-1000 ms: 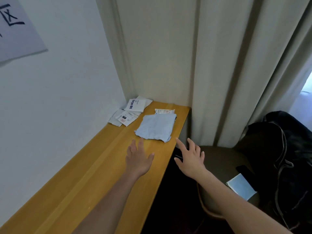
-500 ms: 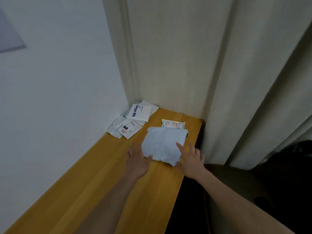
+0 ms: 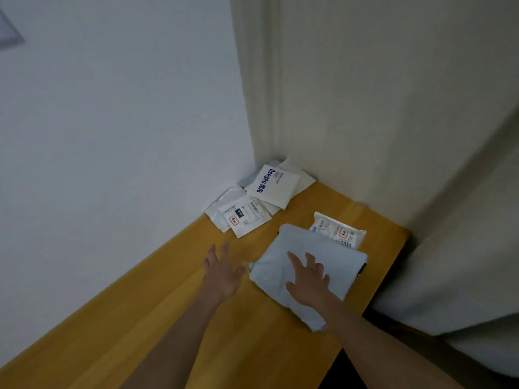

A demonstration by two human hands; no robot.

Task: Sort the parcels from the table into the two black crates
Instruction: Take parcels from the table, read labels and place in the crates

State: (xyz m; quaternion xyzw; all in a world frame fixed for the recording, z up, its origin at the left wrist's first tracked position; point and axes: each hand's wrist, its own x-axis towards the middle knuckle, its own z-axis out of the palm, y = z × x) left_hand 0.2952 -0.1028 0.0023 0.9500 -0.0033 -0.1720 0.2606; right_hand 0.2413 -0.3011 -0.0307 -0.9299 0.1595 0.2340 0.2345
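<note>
Head view looks down on a narrow wooden table (image 3: 179, 329) running into a corner, with a white wall (image 3: 112, 122) along its left edge and a pale curtain (image 3: 393, 108) closing its far end and hanging past its right edge. A pale blue parcel (image 3: 331, 256) lies near the right edge, one corner reaching almost to the table's lip and a dark strip showing at its right side. Just behind it, partly tucked under its far edge, sits a white labelled parcel (image 3: 341, 231) with red marks. Further back, pushed into the corner against the wall, is a small heap of white parcels: a white parcel with blue lettering (image 3: 273, 186) on top, and a white parcel with a printed label (image 3: 244, 216) overlapping others at the near side. Bare wood stretches between the heap and the blue parcel and along the whole near length of the table. The right hand (image 3: 307, 282) lies flat on the blue parcel with fingers spread, palm down. The left hand (image 3: 222, 272) is just beside that parcel's left edge, fingers spread and pointing away, thumb close to the parcel; whether it touches the table cannot be told. Both forearms reach in from the bottom of the frame.
</note>
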